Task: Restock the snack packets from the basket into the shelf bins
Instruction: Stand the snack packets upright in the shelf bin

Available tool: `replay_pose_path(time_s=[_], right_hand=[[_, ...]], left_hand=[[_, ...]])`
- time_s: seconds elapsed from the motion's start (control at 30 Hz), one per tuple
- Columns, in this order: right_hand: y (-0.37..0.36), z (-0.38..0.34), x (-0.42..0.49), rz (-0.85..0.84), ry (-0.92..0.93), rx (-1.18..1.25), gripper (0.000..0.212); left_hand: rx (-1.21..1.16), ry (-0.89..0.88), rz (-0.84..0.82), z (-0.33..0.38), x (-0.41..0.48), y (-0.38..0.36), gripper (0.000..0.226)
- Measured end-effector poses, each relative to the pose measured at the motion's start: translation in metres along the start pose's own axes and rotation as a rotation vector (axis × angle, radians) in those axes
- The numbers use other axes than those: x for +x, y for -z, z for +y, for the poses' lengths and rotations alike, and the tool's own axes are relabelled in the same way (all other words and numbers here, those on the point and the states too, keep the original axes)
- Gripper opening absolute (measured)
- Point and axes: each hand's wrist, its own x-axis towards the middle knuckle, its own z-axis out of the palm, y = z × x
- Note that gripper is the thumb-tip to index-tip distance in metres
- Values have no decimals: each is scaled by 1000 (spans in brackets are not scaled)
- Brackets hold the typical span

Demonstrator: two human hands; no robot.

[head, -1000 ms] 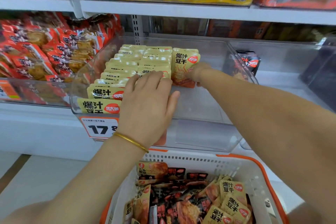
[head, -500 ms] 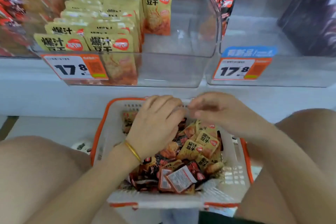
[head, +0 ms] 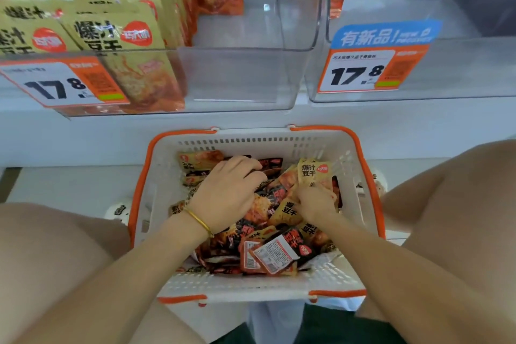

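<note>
Many yellow and dark snack packets (head: 275, 253) are lying in the white orange-rimmed basket (head: 251, 143); the clear plastic shelf bin (head: 240, 78) is standing half filled. The right hand (head: 315, 202) is gripping one yellow packet (head: 313, 173); the left hand (head: 226, 194) is curling among the others, hold unclear. Much work is probably remaining.

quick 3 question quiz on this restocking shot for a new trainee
1. True or false: the right hand grips a yellow packet.
2. Where is the left hand? A) in the basket B) in a shelf bin C) on a price tag
3. Fill in: the blue tag is on the ___ bin.

Key: 1 true; 2 A; 3 right
</note>
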Motion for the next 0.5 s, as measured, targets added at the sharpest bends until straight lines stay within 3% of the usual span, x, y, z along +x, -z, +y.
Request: replay_pose_path(time_s=[0.13, 0.23, 0.3, 0.5], right_hand=[[44, -12, -4, -48, 221, 166, 7], [92, -22, -21, 32, 385, 243, 8], [115, -26, -36, 74, 437, 372, 10], [132, -37, -66, 100, 316, 953, 10]], left_hand=[[-116, 113, -62, 1, 2, 1, 36], [-335, 280, -176, 1, 4, 3, 49], [-468, 335, -165, 4, 6, 8, 49], [-769, 411, 35, 13, 2, 30, 24]])
